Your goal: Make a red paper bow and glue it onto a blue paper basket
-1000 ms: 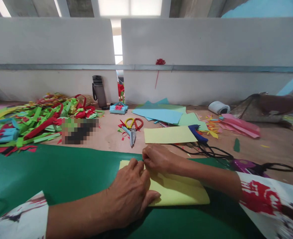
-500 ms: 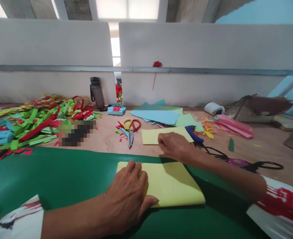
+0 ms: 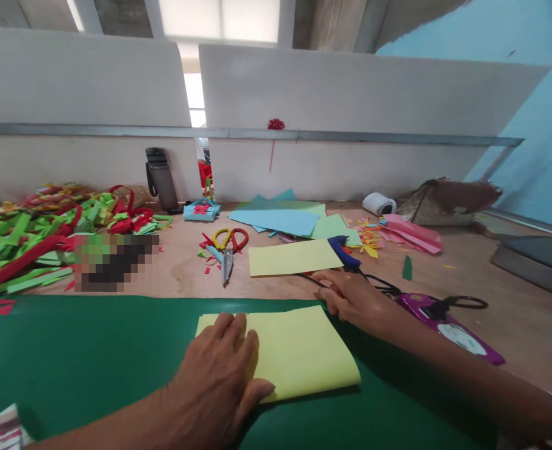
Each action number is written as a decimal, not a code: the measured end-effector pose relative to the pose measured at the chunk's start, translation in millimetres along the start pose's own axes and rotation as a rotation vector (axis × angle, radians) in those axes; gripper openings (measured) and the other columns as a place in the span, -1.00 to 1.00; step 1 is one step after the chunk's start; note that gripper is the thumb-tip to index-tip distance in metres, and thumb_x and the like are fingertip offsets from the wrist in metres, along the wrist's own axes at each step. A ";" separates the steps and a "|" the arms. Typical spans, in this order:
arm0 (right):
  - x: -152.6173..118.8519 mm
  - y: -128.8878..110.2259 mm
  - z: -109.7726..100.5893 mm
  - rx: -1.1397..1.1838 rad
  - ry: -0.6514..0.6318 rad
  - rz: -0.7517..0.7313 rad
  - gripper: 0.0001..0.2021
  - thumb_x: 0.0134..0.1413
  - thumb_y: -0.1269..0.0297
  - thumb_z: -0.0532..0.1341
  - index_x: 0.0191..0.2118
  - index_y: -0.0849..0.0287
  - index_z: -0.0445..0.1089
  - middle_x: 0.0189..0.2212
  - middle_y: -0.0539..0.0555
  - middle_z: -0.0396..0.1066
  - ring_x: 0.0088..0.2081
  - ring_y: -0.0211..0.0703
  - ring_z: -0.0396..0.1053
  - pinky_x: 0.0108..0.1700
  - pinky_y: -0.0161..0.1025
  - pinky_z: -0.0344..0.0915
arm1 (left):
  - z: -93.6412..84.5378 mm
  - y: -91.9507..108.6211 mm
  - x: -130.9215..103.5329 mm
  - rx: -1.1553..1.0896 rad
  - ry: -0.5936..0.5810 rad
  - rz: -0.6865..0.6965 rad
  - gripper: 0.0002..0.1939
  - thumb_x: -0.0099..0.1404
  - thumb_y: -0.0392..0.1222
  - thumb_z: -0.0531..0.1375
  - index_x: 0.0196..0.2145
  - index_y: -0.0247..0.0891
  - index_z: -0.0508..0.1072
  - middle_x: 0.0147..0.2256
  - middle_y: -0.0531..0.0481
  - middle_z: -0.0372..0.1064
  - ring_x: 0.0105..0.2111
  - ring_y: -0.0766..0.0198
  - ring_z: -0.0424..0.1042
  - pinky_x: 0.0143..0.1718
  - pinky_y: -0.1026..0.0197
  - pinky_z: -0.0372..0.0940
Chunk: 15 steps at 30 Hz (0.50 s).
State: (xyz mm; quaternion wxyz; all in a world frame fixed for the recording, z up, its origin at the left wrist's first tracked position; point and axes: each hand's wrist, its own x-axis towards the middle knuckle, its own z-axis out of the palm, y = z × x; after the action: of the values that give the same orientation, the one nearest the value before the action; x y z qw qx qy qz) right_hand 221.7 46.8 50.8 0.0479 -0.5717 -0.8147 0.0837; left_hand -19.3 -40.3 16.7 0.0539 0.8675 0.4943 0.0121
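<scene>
A folded sheet of yellow paper [image 3: 299, 356] lies on the green mat [image 3: 92, 350], its fold bulging at the right. My left hand [image 3: 226, 365] presses flat on its left part, fingers spread. Beyond the sheet, my right hand [image 3: 346, 297] is closed around the near end of a thin dark stick [image 3: 308, 279], whose far end is hidden under a smaller yellow paper strip [image 3: 289, 257]. Exactly what the stick is, I cannot make out. Just past the hand rests a blue-handled tool [image 3: 344, 251], partly covered by that strip.
Scissors [image 3: 227, 253] with yellow and red handles lie open at centre. Green and red paper strips [image 3: 27, 244] heap up at left near a bottle [image 3: 160, 180]. Blue sheets [image 3: 276, 220] lie behind. At right are a purple power strip [image 3: 449, 328], cables and a bag [image 3: 449, 201].
My right hand has moved from on top of the smaller yellow strip down to its near edge, onto the thin dark stick. The left hand stays on the folded paper. The view has turned right.
</scene>
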 end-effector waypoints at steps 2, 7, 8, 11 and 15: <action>-5.1 2.6 5.7 0.244 -0.065 -0.001 -0.65 0.21 0.26 -0.01 0.05 0.24 0.27 -0.57 -0.03 0.40 -0.54 -0.26 0.37 -0.49 -0.37 0.20 | 0.4 0.3 0.2 -0.001 -0.025 0.001 -0.54 0.34 0.04 -0.04 0.02 -0.34 0.33 0.06 -0.36 0.19 0.01 -0.18 0.16 -0.06 -0.26 0.20; -2.8 4.7 22.2 0.741 -0.108 0.063 -0.55 0.07 0.20 0.13 0.06 0.32 0.23 -0.67 -0.18 0.05 -0.65 -0.32 0.17 -0.61 -0.37 0.03 | -0.3 0.6 1.8 0.003 -0.033 0.009 -0.49 0.35 0.06 -0.05 0.07 -0.36 0.30 0.11 -0.37 0.15 0.05 -0.20 0.13 -0.02 -0.26 0.18; -1.9 4.6 24.4 0.783 -0.103 0.061 -0.54 0.06 0.18 0.14 0.06 0.31 0.24 -0.67 -0.19 0.01 -0.66 -0.34 0.13 -0.61 -0.37 0.01 | -0.7 0.7 2.0 0.002 -0.034 0.009 -0.49 0.35 0.06 -0.05 0.08 -0.36 0.29 0.12 -0.37 0.14 0.06 -0.20 0.12 -0.01 -0.25 0.17; -1.4 3.7 28.0 0.766 -0.028 0.011 -0.50 0.06 0.13 0.16 0.10 0.26 0.26 -0.66 -0.17 0.03 -0.64 -0.34 0.09 -0.60 -0.36 -0.01 | -3.4 1.5 1.9 0.001 -0.046 -0.013 -0.48 0.34 0.09 -0.04 0.08 -0.32 0.29 0.15 -0.33 0.11 0.10 -0.19 0.10 0.04 -0.25 0.14; -4.0 -0.2 30.9 0.646 0.012 -0.056 -0.54 0.01 0.06 0.19 0.03 0.14 0.40 -0.44 0.03 0.43 -0.43 -0.17 0.35 -0.45 -0.30 0.23 | -7.5 1.8 1.5 -0.016 -0.053 -0.011 -0.47 0.35 0.13 -0.06 0.09 -0.31 0.26 0.17 -0.30 0.09 0.11 -0.17 0.10 0.07 -0.23 0.12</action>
State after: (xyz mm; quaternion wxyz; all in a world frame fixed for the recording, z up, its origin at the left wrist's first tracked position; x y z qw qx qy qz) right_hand 217.5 40.4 20.6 0.2339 -0.5046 -0.7613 0.3332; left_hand -17.5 -39.3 24.4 0.0740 0.8643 0.4975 -0.0071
